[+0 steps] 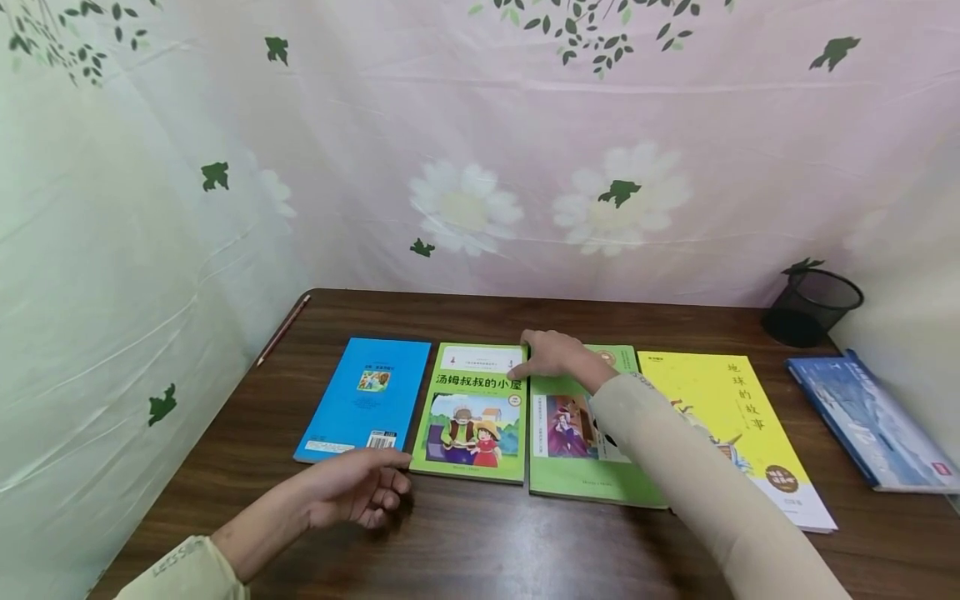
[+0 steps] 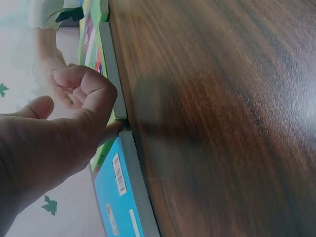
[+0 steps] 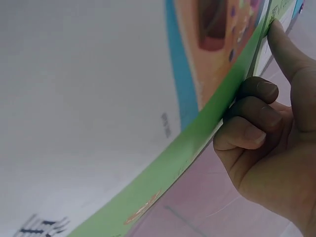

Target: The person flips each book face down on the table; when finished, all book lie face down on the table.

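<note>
Toward the left, my left hand point(image 1: 358, 489) is at the lower left corner of a green storybook point(image 1: 474, 379), one finger reaching to that corner and the others loosely bent. In the left wrist view it hovers beside the book edges. My right hand point(image 1: 553, 353) lies over the same book's upper right corner, thumb on the cover's right side. Seen from the right wrist, its other fingers point(image 3: 256, 116) bend at the edge of a second green book point(image 1: 592, 483). A blue book point(image 1: 375, 375) lies face down left of the first green one.
Right of the green books lies a yellow book point(image 1: 701, 371), partly under the right sleeve point(image 1: 690, 454). Farther right is a blue-and-white book point(image 1: 873, 421), with a black mesh pen holder point(image 1: 810, 308) behind it. A pencil point(image 1: 283, 331) lies along the table's left edge.
</note>
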`<state>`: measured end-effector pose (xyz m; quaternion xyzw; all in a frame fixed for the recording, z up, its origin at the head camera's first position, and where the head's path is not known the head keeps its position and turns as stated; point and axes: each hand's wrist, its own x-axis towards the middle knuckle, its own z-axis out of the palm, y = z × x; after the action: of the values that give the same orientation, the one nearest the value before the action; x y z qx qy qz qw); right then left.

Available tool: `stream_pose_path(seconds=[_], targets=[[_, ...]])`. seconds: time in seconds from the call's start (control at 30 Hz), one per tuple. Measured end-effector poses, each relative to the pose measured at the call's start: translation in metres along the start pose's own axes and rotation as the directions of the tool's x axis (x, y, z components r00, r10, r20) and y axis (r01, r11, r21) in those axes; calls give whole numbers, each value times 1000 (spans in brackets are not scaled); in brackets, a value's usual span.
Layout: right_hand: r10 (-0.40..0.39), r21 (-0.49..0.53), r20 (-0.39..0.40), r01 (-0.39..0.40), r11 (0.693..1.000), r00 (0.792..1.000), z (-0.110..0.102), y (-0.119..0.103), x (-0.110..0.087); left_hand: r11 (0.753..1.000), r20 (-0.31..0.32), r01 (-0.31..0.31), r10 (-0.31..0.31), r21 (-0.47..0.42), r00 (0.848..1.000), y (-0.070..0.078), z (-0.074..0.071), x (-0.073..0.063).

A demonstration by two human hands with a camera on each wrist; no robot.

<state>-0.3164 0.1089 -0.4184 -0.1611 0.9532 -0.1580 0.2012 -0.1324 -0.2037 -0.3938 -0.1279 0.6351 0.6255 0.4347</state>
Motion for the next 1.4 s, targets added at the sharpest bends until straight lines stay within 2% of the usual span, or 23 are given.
stream_pose_path(seconds=[0.13,0.33,0.5,0.77,0.9,1.1,1.4], targets=[[12,12,4,-12,1000,1000,-2,-3,-3,999,7,-21,21,-47,1000,-1,-1,2],[31,18,1,-31,999,1000,-2,-5,-4,997,-21,-49,48,-51,999,-2,1,6],[49,14,2,-49,999,999,0,-2,-2,997,-41,-46,44,-56,998,0,3,7],[41,11,2,-41,999,999,2,-1,0,991,-59,-32,25,-130,998,0,4,7],[42,16,1,-42,999,999,1,-2,-2,991,-63,-37,29,-131,998,-1,4,7],[52,18,5,-52,998,999,0,-1,-1,991,-36,-39,35,-126,999,-2,1,8],[18,28,13,-18,999,1000,1,1,0,996,-15,-45,44,-79,999,-2,-2,10]])
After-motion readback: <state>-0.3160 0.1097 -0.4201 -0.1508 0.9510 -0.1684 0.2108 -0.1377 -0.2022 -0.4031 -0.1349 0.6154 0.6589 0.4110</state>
